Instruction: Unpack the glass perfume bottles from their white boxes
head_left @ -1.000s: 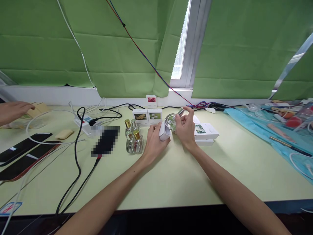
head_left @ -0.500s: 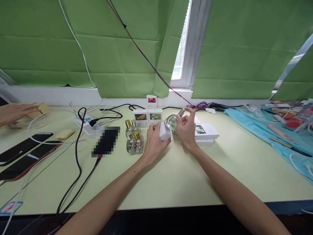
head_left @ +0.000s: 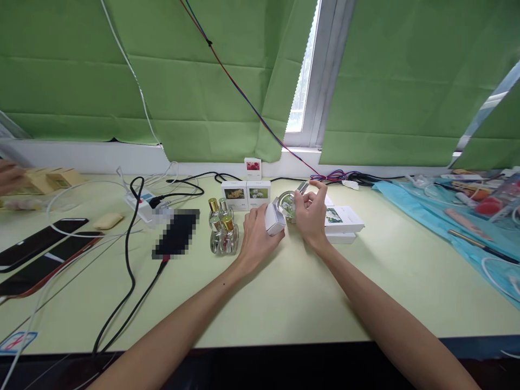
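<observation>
My left hand (head_left: 258,241) is wrapped round a small white box (head_left: 275,220), which it holds tilted just above the table. Close beside it, my right hand (head_left: 311,216) grips a round clear glass perfume bottle (head_left: 286,202) with a silver cap pointing up and away. The bottle lies near the box's far end; whether they touch, I cannot tell. Left of my left hand stand several perfume bottles (head_left: 224,241) with gold and silver caps. White picture boxes (head_left: 259,199) stand upright behind it. To the right of my right hand lie stacked white boxes (head_left: 349,219).
A power strip (head_left: 142,208) with tangled cables and phones (head_left: 49,265) occupy the left side. Another person's hand (head_left: 8,176) is by yellowish boxes (head_left: 63,179) at far left. Blue sheeting (head_left: 430,211) with assorted items covers the right side. Green curtains (head_left: 203,81) hang behind.
The other person's hand at far left has drawn back leftward, uncovering the yellowish boxes. My own hands, the white box and the perfume bottle have hardly moved.
</observation>
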Demonstrator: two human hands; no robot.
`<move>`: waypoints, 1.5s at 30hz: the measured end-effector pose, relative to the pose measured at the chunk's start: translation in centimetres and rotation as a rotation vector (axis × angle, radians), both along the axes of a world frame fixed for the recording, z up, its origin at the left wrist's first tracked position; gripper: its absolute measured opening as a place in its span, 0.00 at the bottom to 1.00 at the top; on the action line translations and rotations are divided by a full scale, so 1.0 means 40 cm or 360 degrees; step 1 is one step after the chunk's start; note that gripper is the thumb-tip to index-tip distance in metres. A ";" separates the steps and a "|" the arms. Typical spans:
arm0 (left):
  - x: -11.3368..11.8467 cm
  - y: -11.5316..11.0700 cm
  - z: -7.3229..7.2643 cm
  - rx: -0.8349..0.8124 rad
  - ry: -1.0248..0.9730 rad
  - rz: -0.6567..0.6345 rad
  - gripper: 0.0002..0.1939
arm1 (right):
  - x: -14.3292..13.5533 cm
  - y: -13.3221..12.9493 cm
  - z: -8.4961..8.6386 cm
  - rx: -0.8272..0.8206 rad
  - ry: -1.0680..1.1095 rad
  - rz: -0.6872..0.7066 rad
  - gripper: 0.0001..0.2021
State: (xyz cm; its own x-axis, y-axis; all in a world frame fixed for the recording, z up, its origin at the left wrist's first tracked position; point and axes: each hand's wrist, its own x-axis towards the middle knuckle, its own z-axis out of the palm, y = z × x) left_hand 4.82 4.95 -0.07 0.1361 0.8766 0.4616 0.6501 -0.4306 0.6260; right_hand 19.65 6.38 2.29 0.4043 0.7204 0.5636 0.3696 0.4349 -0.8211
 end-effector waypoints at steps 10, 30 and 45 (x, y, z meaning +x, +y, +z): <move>0.002 -0.003 0.003 0.0008 -0.0107 -0.0059 0.32 | 0.000 -0.001 0.003 -0.0041 0.0046 -0.0006 0.17; 0.003 0.004 -0.010 0.0055 -0.0139 -0.0087 0.39 | -0.004 -0.005 0.005 -0.0022 0.0162 0.0012 0.17; 0.002 0.004 -0.009 0.0062 -0.0152 -0.0116 0.42 | -0.006 -0.010 0.008 -0.0051 0.0107 -0.0074 0.17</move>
State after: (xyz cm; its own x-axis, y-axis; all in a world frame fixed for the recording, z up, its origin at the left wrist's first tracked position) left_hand 4.90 5.12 -0.43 0.1529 0.8470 0.5092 0.5544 -0.5000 0.6653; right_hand 19.43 5.99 2.61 0.4738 0.7172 0.5110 0.3325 0.3917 -0.8579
